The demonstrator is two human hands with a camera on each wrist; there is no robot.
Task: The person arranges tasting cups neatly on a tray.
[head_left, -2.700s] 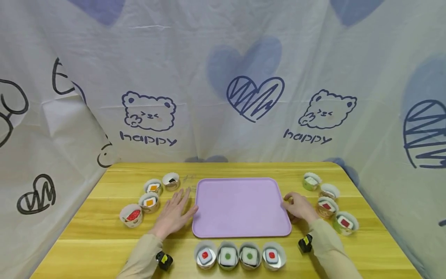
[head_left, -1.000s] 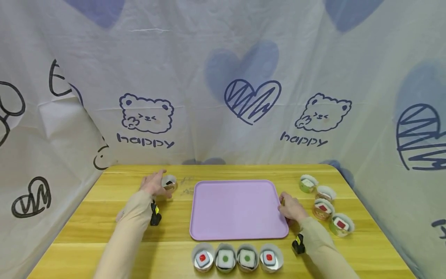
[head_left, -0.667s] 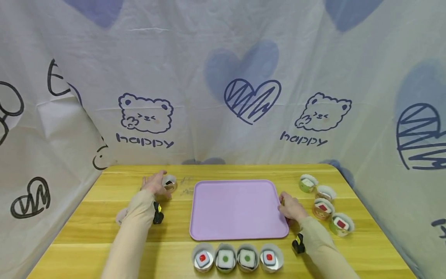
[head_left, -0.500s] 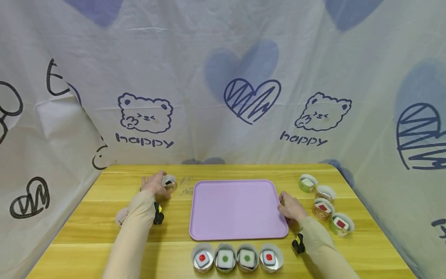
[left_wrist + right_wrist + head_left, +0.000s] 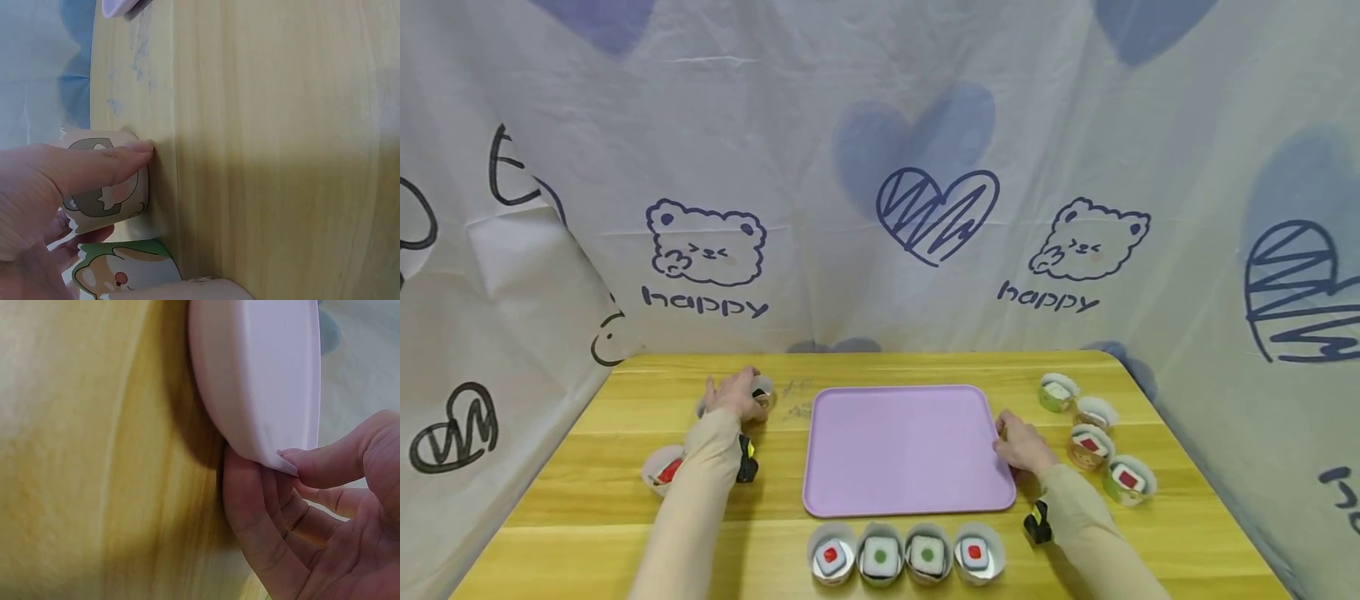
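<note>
At the back left, my left hand (image 5: 735,395) grips a paper cup (image 5: 765,390) with something dark inside. In the left wrist view, the thumb lies along the wall of this beige, bear-printed cup (image 5: 100,215), and the other fingers are partly hidden behind it. A green-rimmed paper cup (image 5: 140,269) stands close under those fingers. My right hand (image 5: 1026,442) holds the right edge of a lilac tray (image 5: 910,450). The right wrist view shows the thumb on top of the tray's rim (image 5: 275,394) and the fingers curled beneath.
Several paper cups with small toy-like cakes stand in a row along the front (image 5: 880,557). More cups, such as a green one (image 5: 1129,481), line the right side. A cup with a red piece (image 5: 662,468) is partly behind the left forearm. A printed curtain (image 5: 820,208) hangs behind the wooden table (image 5: 580,500).
My left hand has moved from beside the tray to the back left cup and closed in on it. The left forearm has shifted right, uncovering the red-topped cup. The right hand stays at the tray.
</note>
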